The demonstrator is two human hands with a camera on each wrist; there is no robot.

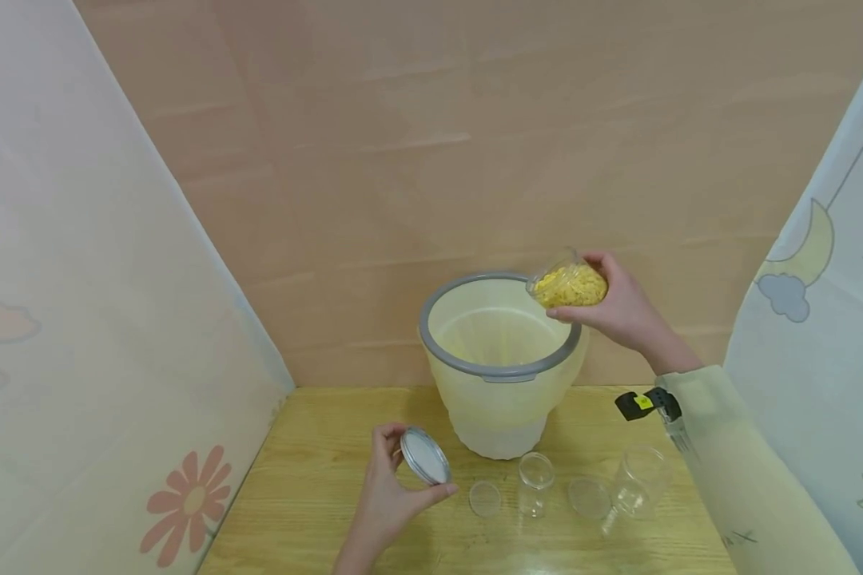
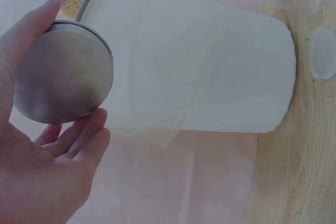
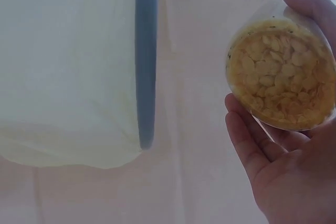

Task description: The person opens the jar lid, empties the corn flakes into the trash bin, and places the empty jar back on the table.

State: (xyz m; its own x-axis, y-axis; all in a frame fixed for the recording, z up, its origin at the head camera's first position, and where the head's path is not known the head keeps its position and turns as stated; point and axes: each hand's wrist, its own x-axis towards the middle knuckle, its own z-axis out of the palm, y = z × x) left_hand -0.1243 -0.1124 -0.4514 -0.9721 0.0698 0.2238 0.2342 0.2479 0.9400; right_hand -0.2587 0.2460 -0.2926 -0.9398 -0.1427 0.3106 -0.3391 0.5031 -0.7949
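Observation:
My right hand grips a clear jar of yellow flakes, tipped on its side with its mouth to the left, above the right rim of a pale trash bin. In the right wrist view the flakes show through the jar's base. Down in front of the bin, to its left, my left hand holds a round silver lid by its edge, between thumb and fingers. The lid's metal face fills much of that hand's grasp in the left wrist view. A thin liner lines the bin beneath its grey rim.
On the wooden table, in front of the bin, stands a clear jar. Clear discs lie on both sides of it, and another clear jar is at the right. Cloth panels enclose the sides and back.

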